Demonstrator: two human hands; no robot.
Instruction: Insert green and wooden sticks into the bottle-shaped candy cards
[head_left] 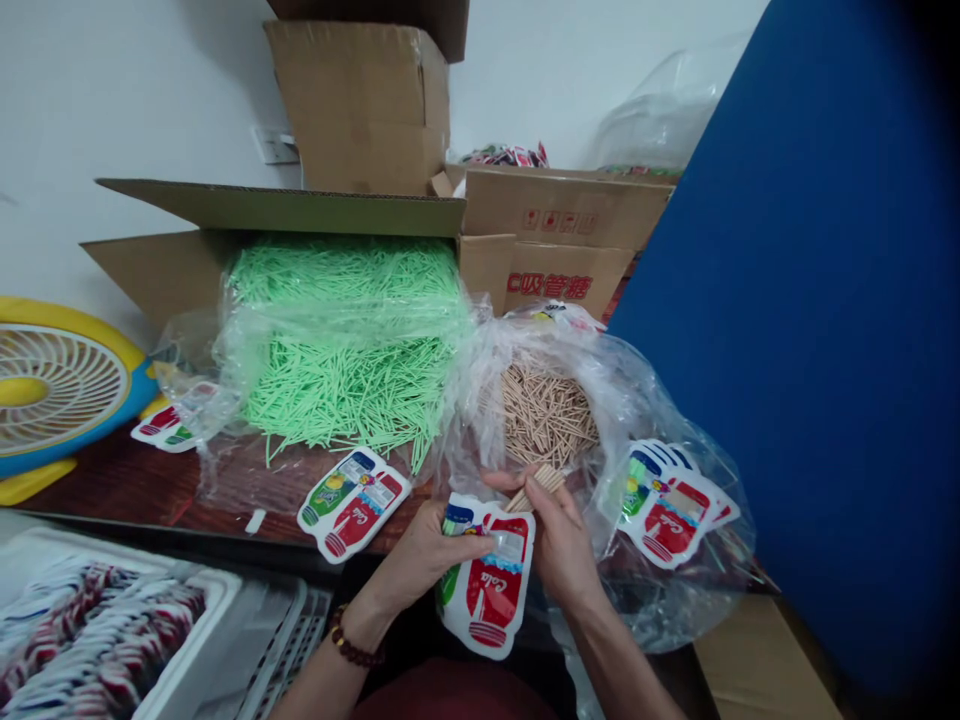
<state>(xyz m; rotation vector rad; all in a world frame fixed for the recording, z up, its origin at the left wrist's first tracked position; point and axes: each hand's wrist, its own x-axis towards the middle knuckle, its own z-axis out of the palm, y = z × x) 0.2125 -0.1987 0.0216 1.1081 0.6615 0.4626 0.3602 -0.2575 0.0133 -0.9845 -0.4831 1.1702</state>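
My left hand (426, 553) is closed on the top of a white pouch (487, 590) printed with a red cola bottle. My right hand (559, 535) pinches a small bundle of tan sticks (534, 487) at the pouch's upper edge. Just behind the hands, a clear plastic bag holds a heap of the same tan sticks (546, 412). A larger bag of green sticks (341, 350) spills from an open cardboard box (277, 205) to the left. A second printed pouch (354, 502) lies on the dark table near my left hand.
More printed pouches (671, 508) sit in a plastic bag at the right. A white crate (191, 640) with filled pouches is at bottom left. A yellow and blue fan (52, 390) stands at left. Cardboard boxes (559, 240) stack behind. A blue panel (810, 300) fills the right.
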